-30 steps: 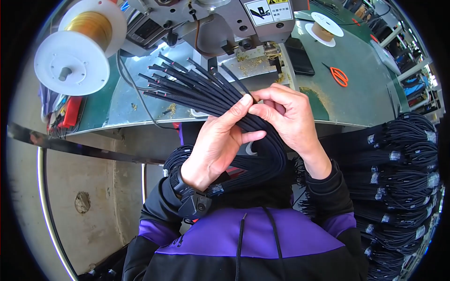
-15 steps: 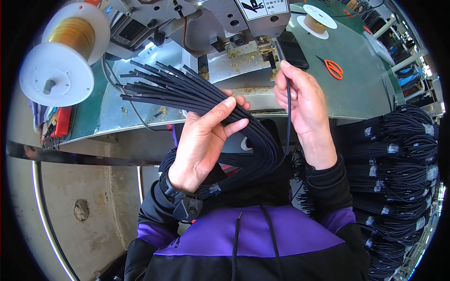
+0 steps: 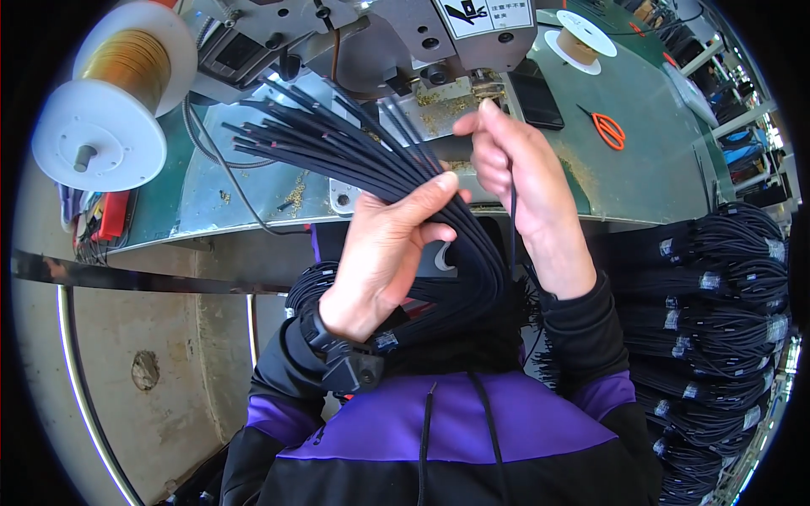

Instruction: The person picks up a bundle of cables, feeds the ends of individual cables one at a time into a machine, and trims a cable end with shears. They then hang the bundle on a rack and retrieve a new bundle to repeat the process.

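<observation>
My left hand (image 3: 378, 244) is closed around a thick bundle of black cords (image 3: 325, 143). Their loose ends fan out to the upper left, and the lengths hang in a loop over my lap. To its right, my right hand (image 3: 533, 181) pinches a single black cord (image 3: 513, 223) that drops from the curled fingers; its upper end is hidden behind them. Those fingertips are just below the metal head (image 3: 488, 86) of a bench machine (image 3: 396, 38). I cannot tell whether the cord touches the machine.
A large spool of gold-coloured strip (image 3: 126, 67) stands at left, a smaller spool (image 3: 580, 46) at the far right. Orange-handled snips (image 3: 609, 132) and a black phone-like slab (image 3: 538, 97) lie on the green table (image 3: 650, 177). Gold scraps dot it. Tied black cord bundles (image 3: 717, 287) are stacked at right.
My left hand has shifted right with the bundle, whose ends swing up and rightward, some blurred. My right hand has moved a little left and up with its cord.
</observation>
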Available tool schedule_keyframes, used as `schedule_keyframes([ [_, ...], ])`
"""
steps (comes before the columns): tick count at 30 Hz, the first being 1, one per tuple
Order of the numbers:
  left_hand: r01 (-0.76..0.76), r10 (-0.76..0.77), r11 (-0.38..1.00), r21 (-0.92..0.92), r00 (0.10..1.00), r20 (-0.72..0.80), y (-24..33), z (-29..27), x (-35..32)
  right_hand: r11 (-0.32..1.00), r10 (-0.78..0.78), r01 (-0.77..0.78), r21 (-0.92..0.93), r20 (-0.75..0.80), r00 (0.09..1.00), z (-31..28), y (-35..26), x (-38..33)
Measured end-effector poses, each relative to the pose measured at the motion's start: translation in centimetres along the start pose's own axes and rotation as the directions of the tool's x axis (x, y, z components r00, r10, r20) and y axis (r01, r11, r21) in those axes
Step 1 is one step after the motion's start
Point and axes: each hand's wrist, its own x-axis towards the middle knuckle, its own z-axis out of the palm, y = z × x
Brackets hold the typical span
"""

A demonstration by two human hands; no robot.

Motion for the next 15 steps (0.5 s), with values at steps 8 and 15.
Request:
schedule_keyframes([
  [8, 0.027, -0.029, 0.999, 0.031, 0.998, 0.059, -1.3, 1.0, 0.1, 0.918, -0.292, 0.271, -0.291, -0.032, 0.956, 0.4, 0.8, -2.1],
  [15, -0.004, 0.004, 0.999, -0.044, 1.0, -0.015, -0.6, 0.2, 0.0, 0.995, -0.047, 0.049, 0.091, -0.031, 0.998, -0.3, -0.1, 0.2],
])
